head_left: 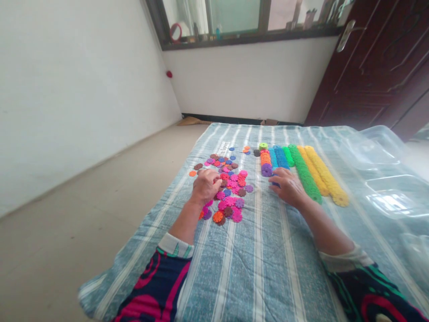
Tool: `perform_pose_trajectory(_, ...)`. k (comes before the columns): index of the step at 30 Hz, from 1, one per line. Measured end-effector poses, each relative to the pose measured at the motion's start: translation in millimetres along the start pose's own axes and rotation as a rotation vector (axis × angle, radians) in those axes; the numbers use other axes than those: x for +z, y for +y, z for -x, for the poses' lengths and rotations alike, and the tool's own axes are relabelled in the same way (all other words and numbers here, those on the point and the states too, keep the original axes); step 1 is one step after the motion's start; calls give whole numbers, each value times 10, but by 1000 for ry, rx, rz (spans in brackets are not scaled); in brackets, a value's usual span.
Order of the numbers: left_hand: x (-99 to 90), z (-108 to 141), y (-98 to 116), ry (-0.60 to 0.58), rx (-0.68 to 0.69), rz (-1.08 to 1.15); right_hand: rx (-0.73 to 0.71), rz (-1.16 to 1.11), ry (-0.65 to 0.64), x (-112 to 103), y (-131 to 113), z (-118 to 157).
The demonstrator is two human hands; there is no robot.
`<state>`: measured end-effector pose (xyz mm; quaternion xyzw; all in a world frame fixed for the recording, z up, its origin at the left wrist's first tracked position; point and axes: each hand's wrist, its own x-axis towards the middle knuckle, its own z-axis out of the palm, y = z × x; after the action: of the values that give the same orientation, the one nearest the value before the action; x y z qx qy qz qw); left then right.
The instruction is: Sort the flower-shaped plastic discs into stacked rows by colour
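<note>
My left hand [207, 185] curls at the nine o'clock edge of the loose disc pile [233, 184]; I cannot tell whether it pinches a disc. My right hand [287, 185] is loosely bent, its fingertip contact unclear, with the purple-ended row [265, 159] at its ten o'clock, the long green row [304, 174] toward one, yellow rows [325, 175] toward two.

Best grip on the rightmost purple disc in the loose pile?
Probably pinch the rim of the purple disc, coming from its right: it lies flat, that side faces bare cloth, and a brown disc crowds its left.
</note>
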<state>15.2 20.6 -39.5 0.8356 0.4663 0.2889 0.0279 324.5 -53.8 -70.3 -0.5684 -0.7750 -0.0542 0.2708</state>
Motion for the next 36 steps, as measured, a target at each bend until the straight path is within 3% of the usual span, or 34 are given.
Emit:
perform_pose_trajectory(4, 30, 37, 173, -141, 114, -43, -43, -10, 6, 23, -146, -24)
perform_pose_trajectory(9, -14, 65, 240, -290, 96, -135, -93, 6, 33, 47, -253, -39)
perform_pose_trajectory(13, -36, 58, 245, -344, 80, -132, -97, 10, 69, 33, -281, -47)
perform_pose_trajectory(17, -18, 49, 214, -313, 34, 7, -98, -12, 97, 9, -307, -53)
perform_pose_trajectory(25, -111, 50, 327, -71, -128, 522, -122, -230, 187, 47, -537, -97)
perform_pose_trajectory(31, -36, 107, 606, -115, -105, 717, -106, -536, 164, 67, -783, -133)
perform_pose_trajectory(36, 7, 153, 758, -173, -68, 792, -56, -658, 103, 22, -811, -158)
